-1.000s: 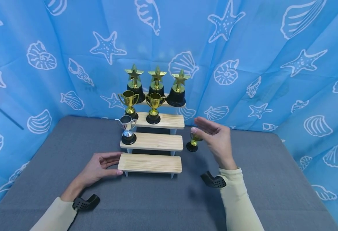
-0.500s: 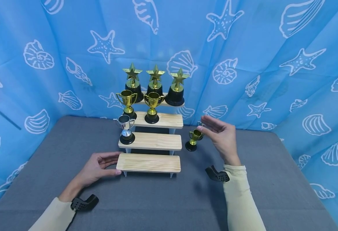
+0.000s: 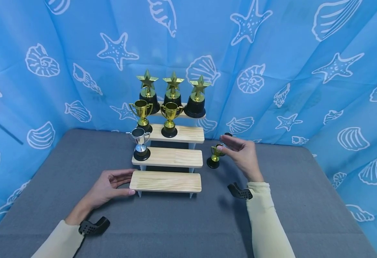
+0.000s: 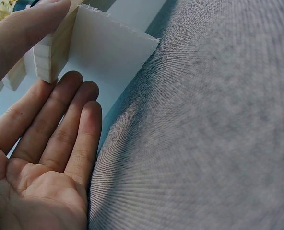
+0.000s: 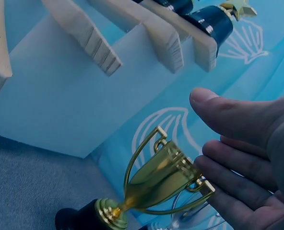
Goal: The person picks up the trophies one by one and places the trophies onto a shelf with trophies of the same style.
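My right hand (image 3: 241, 157) is beside a small gold trophy cup (image 3: 215, 154) standing on the cloth right of the stepped stand. In the right wrist view its fingers (image 5: 238, 182) are extended near the gold cup's handle, thumb apart; whether they touch is unclear. A silver trophy cup (image 5: 187, 213) is partly hidden behind the gold one. My left hand (image 3: 111, 186) rests against the left end of the lowest wooden step (image 3: 166, 181), thumb at the front corner and fingers at the back. The left wrist view shows those fingers (image 4: 79, 134) nearly straight, one against the board (image 4: 51, 60).
Several wooden steps rise toward the back. Three gold star trophies (image 3: 173, 87) stand on the top step (image 3: 182, 114). Two gold cups (image 3: 170, 120) are on the step below (image 3: 188, 133), and a silver cup (image 3: 141, 143) on the one beneath (image 3: 175, 157). A blue shell-print curtain (image 3: 272, 39) hangs behind.
My right hand shifted right, away from the gold cup, then came back left and lower toward it. A silver cup came into sight behind the hand. The left hand stays put.
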{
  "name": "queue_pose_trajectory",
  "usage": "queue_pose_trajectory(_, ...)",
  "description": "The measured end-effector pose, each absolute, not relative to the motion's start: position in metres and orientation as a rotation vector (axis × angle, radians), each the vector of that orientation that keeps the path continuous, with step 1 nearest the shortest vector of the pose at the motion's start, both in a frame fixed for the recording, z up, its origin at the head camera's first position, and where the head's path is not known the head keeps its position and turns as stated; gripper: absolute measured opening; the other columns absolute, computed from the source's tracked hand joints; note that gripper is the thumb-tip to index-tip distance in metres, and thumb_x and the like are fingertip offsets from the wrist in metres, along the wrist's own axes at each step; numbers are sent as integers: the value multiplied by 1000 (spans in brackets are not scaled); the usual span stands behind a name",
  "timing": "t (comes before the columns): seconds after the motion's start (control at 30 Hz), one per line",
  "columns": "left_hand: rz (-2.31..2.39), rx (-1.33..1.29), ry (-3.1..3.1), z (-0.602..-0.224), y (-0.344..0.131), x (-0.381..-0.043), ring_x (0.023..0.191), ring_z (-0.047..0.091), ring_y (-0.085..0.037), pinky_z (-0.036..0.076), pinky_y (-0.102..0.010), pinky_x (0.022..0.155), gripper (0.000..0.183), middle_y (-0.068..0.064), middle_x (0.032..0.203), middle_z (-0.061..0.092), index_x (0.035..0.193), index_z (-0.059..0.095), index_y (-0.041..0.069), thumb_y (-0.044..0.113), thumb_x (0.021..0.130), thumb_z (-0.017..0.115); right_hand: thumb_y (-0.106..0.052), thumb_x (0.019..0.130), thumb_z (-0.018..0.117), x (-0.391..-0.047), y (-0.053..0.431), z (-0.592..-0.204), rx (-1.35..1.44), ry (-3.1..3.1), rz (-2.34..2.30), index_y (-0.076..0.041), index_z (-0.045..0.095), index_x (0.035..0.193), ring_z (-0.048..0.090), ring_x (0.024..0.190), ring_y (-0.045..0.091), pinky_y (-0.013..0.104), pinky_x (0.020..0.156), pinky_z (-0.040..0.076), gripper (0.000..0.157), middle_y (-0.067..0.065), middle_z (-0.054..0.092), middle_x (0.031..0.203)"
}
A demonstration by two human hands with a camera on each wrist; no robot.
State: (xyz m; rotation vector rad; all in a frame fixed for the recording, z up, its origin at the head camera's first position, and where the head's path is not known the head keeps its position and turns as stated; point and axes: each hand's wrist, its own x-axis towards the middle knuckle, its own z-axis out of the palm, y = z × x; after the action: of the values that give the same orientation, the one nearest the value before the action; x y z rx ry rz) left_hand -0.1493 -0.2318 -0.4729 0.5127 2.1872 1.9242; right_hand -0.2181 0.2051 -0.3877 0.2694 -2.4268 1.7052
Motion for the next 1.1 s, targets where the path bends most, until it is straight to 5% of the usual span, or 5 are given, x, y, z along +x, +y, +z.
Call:
queue_pose_trajectory(0.77,1916,498,2197,-472,-231,-149,116,64,-11,52,-27,102,68,-33,139,53,139,49,-14,-1,81,82,-23,85,85,-223,206,-404,153,-2603,1642,-3,68,131,67,113,29,43,97,57,52,15,69,127)
queue_pose_trajectory(1.1,1914,503,2190,-471,-231,-149,116,64,-11,52,-26,101,68,-33,139,53,140,49,-14,-1,82,82,-22,85,85,-227,208,-413,118,-2688,1563,0,69,127,66,98,26,23,77,55,50,19,70,120)
